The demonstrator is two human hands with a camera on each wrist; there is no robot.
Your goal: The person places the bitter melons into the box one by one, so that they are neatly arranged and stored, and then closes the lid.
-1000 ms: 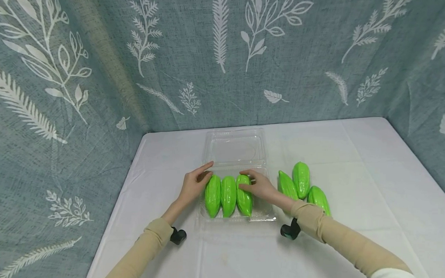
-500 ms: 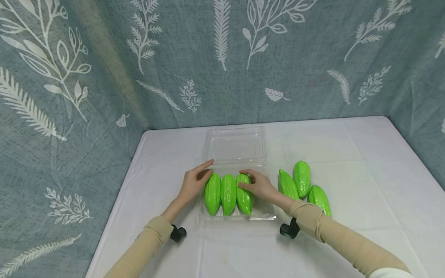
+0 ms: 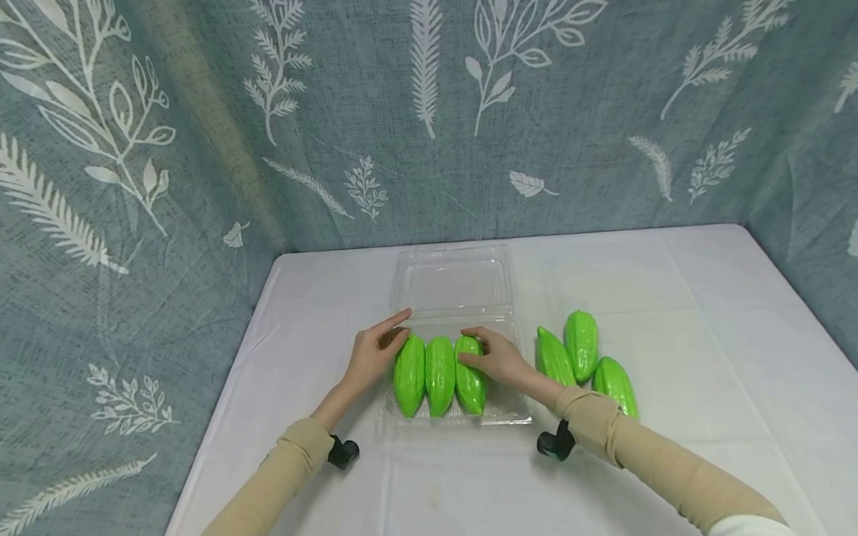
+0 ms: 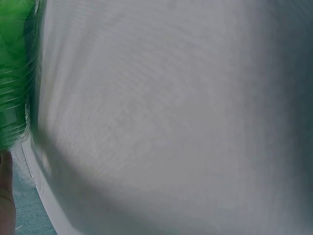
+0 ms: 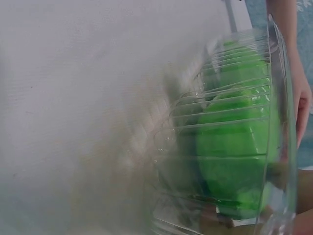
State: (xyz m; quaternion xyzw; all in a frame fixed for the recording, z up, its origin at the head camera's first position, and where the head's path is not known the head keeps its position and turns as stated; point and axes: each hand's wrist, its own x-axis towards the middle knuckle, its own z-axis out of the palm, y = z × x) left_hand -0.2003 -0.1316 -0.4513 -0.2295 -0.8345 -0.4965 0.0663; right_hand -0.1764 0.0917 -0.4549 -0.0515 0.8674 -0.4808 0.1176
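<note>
A clear plastic clamshell box (image 3: 505, 409) lies open on the white table, its lid (image 3: 453, 283) folded back behind. Three bright green ridged gourds lie side by side in it. My left hand (image 3: 376, 353) rests with straight fingers against the left gourd (image 3: 409, 375) at the box's left rim. My right hand (image 3: 493, 357) lies over the top of the right gourd (image 3: 471, 382), fingers curved on it. The middle gourd (image 3: 439, 375) sits between them. The right wrist view shows the gourds (image 5: 234, 147) through the ribbed box wall (image 5: 195, 166).
Three more green gourds (image 3: 582, 356) lie loose on the table just right of the box. The white tablecloth (image 3: 682, 324) stretches to the right and front. A grey-blue leaf-print curtain (image 3: 192, 133) closes in the back and both sides.
Almost nothing differs; both hands stay on the outer gourds in the box, with only a tiny shift of the view.
</note>
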